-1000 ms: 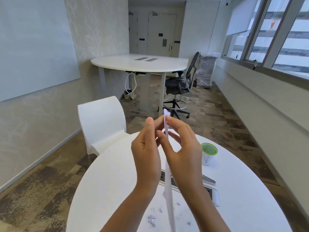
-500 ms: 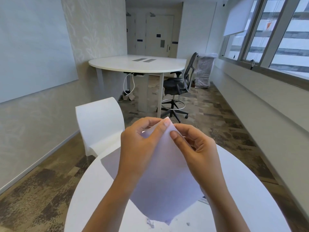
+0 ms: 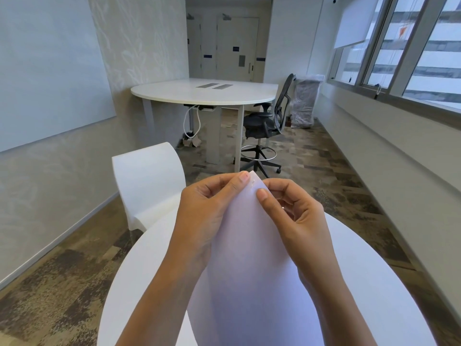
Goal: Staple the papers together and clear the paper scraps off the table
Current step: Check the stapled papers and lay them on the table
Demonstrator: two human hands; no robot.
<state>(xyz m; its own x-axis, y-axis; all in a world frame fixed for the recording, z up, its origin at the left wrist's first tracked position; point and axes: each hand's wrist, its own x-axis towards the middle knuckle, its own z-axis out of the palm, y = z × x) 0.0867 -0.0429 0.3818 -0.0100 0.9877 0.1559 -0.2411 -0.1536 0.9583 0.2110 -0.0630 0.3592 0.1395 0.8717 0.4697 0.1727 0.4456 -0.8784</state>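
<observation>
From the head camera, your left hand [image 3: 202, 216] and right hand [image 3: 296, 221] both pinch the top corner of the papers [image 3: 249, 270], lifted above the round white worktop [image 3: 374, 283]. Your left thumb presses the corner from the left and your right thumb from the right, with a small staple [image 3: 253, 182] showing between them near the tip. The sheets hang down toward you and cover the middle of the worktop. Beyond its far-left edge stands a white chair [image 3: 147, 181]; farther off are a tall table [image 3: 204, 92] and a black office chair [image 3: 269, 121].
</observation>
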